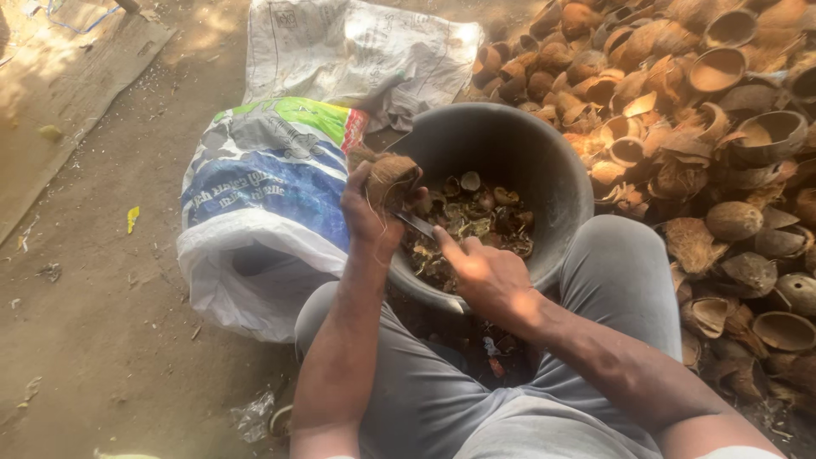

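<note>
Grey-trousered knees [612, 272] flank black tub [561, 178] (husk pile [705, 127] right, sack [263, 195] left).

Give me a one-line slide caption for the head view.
Seated person's left hand holds a coconut shell over a dark tub while the right hand works a blade.

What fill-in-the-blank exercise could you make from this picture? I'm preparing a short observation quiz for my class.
1. The left hand holds a fibrous piece of coconut shell over a dark round ____.
2. The right hand holds a ____, its tip against that shell piece.
3. The pile of empty coconut shells lies on the person's ____ side.
4. On the ground to the person's left lies a blue, green and white ____.

Missing words: bucket; knife; right; sack
</note>
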